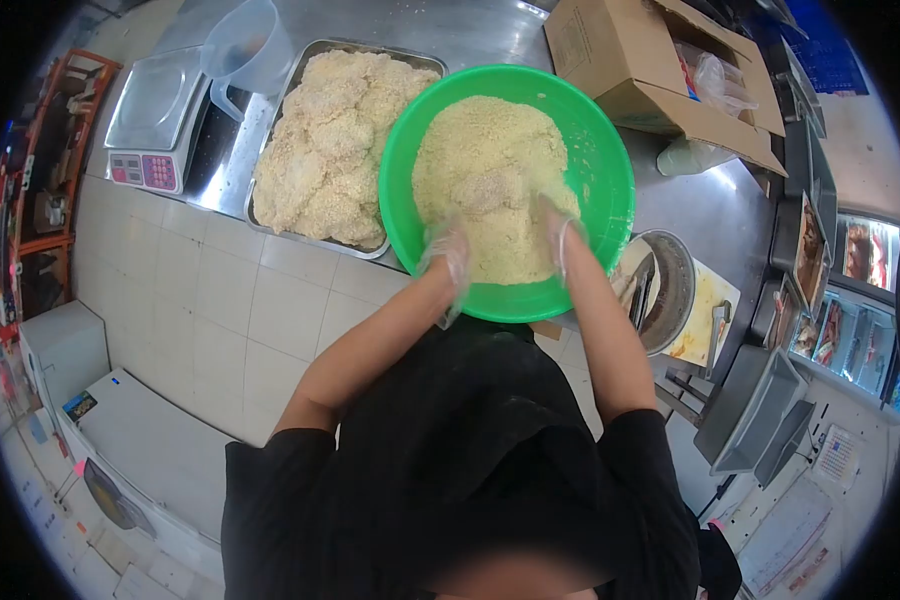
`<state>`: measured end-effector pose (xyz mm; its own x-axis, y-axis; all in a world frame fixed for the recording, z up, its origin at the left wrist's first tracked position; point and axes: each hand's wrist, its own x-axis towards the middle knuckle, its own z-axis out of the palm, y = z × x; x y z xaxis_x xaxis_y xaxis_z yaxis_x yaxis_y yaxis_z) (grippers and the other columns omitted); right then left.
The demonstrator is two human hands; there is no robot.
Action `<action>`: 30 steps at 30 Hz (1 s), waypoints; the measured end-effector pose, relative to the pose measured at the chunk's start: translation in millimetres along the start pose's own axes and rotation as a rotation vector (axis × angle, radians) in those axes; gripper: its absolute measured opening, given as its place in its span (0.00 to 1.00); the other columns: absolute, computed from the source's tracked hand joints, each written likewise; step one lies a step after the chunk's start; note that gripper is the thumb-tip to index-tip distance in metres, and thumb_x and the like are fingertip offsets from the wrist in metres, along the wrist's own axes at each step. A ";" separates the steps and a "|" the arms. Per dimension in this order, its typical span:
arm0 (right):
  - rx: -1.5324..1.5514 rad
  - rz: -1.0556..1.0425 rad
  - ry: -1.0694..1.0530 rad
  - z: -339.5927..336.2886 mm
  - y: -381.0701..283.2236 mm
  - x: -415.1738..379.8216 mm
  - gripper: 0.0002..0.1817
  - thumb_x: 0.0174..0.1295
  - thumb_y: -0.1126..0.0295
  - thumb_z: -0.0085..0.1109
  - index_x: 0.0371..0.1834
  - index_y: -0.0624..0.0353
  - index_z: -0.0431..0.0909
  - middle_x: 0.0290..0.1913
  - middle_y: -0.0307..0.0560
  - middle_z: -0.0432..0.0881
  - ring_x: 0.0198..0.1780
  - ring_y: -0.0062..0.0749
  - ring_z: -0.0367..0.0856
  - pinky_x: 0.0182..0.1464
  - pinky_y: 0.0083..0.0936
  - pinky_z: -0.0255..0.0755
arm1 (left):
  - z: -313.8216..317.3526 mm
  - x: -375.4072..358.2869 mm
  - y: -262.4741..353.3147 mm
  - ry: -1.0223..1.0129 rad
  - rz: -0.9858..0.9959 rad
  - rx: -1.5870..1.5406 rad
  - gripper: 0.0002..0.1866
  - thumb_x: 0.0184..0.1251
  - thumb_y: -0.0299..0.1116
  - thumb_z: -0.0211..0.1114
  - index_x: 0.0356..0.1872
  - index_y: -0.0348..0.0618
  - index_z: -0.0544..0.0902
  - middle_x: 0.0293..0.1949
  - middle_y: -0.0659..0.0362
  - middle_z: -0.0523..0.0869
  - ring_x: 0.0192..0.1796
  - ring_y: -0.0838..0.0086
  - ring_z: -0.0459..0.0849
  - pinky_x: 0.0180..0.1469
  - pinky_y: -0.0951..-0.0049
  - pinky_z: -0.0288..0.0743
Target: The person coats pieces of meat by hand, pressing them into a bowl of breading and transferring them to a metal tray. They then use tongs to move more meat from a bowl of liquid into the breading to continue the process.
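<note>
A wide green basin (608, 190) holds a heap of pale yellow breading crumbs (495, 125). Near its middle lies a crumb-coated piece (492, 190), probably meat, partly sunk in the breading. My left hand (450, 243), in a clear plastic glove, reaches into the crumbs at the lower left of that piece. On the other side, my right hand (562, 225), gloved the same way, dips into the crumbs. Motion blur and breading hide the fingers of both hands. Left of the basin, a metal tray (260, 215) is piled with breaded pieces (335, 140).
A digital scale (155, 115) and a clear plastic jug (245, 50) stand at the left. Rightward are an open cardboard box (610, 60), a round metal pot (675, 290) and a cutting board (695, 335) with a knife (718, 325).
</note>
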<state>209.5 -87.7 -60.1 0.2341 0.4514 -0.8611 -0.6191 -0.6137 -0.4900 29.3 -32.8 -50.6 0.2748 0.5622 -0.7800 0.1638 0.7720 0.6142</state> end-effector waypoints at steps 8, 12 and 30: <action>0.292 0.012 -0.299 38.8 -8.3 -64.3 0.30 0.72 0.50 0.35 0.67 0.63 0.65 0.66 0.56 0.69 0.66 0.44 0.67 0.67 0.41 0.61 | -17.0 -54.8 51.0 -0.362 -0.145 -0.572 0.37 0.73 0.62 0.34 0.68 0.42 0.65 0.65 0.51 0.71 0.64 0.57 0.72 0.66 0.54 0.65; -0.787 -0.469 0.150 44.3 -51.4 -68.6 0.29 0.71 0.51 0.39 0.64 0.63 0.68 0.67 0.55 0.69 0.66 0.46 0.68 0.66 0.39 0.61 | -24.2 -60.7 61.6 -0.280 0.039 -0.458 0.37 0.73 0.62 0.34 0.67 0.41 0.65 0.65 0.50 0.71 0.65 0.58 0.71 0.67 0.57 0.64; -1.348 -0.541 0.161 40.1 -26.9 39.1 0.27 0.69 0.54 0.39 0.60 0.65 0.70 0.61 0.64 0.73 0.62 0.50 0.73 0.62 0.38 0.65 | -27.5 43.4 -16.4 -0.221 -0.107 -0.472 0.33 0.74 0.56 0.38 0.68 0.41 0.63 0.63 0.52 0.73 0.63 0.60 0.73 0.66 0.59 0.64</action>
<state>205.2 -27.6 -75.1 0.3408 0.7989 -0.4955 0.7050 -0.5659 -0.4275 12.5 -12.9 -97.9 0.4810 0.4369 -0.7601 -0.2290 0.8995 0.3722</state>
